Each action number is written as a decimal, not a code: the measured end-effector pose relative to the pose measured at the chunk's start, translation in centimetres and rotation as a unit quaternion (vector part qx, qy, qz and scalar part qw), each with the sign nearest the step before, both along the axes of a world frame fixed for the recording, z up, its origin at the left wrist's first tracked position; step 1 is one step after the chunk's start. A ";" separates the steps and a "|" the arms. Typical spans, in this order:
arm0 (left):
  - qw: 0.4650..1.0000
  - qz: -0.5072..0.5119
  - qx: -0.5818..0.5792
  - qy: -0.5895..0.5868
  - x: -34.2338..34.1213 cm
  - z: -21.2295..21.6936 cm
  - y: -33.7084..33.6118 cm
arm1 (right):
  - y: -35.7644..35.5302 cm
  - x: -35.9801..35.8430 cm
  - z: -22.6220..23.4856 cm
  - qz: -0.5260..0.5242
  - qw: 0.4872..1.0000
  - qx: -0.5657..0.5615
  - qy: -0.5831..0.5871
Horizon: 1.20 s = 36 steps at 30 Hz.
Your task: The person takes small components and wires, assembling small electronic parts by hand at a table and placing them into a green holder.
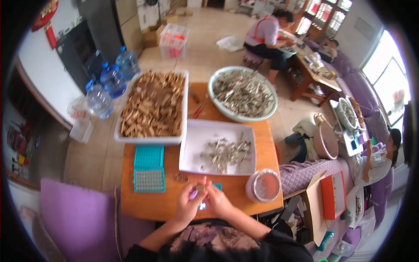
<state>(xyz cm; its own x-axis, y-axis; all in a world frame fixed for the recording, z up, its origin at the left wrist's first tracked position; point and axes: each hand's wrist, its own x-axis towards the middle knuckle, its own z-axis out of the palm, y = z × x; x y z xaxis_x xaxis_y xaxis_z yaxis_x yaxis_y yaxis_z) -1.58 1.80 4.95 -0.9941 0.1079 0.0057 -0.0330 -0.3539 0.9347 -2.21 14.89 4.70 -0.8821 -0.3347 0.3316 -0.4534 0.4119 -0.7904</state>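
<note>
My left hand [187, 205] and my right hand [219, 203] meet above the front of the wooden table. Their fingertips close on a small brass-coloured piece [200, 188], too small to name exactly. A purple glint shows by the left fingers, and a bright shiny spot lies below the fingertips. Partly behind the right hand is a small teal item [217, 186]. Just beyond the hands stands a white tray [190, 148] with a pile of silvery metal parts [227, 153]. To the left lie a teal rack of small pale pieces [149, 180] and another teal rack [149, 156].
A white bin [185, 109] heaped with tan blocks and a bowl [213, 97] of silvery parts stand at the back. A clear round tub [263, 186] is at right. Red-handled pliers [199, 110] lie between bin and bowl. Other people sit farther right.
</note>
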 end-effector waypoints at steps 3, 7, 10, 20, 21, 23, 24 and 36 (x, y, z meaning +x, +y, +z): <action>0.998 -0.046 0.041 0.013 -0.3 1.4 -0.5 | 0.1 0.1 -0.2 0.015 1.000 -0.009 -0.003; 0.999 -0.042 -0.012 0.013 0.1 1.4 -1.8 | 0.9 -0.6 2.3 0.053 0.996 -0.029 -0.067; 0.997 -0.028 -0.064 0.016 -0.1 2.4 -2.1 | 2.4 -1.6 2.5 0.001 0.997 -0.038 -0.064; 0.893 0.044 -0.361 0.264 -1.8 3.4 0.3 | 2.0 -2.2 6.3 0.066 0.991 -0.104 -0.059; 0.894 0.046 -0.363 0.258 -1.6 2.9 0.4 | 1.6 -1.9 6.2 0.038 0.991 -0.119 -0.053; 0.882 0.087 -0.372 0.276 -1.4 2.3 0.6 | 1.1 -1.5 6.2 0.002 0.989 -0.140 -0.050; 0.882 0.087 -0.374 0.273 -1.4 2.3 0.6 | 1.2 -1.6 5.9 0.003 0.988 -0.141 -0.054; 0.961 -0.075 0.256 -0.078 -2.6 1.3 -1.1 | 3.0 -3.4 1.6 0.116 0.885 -0.266 -0.364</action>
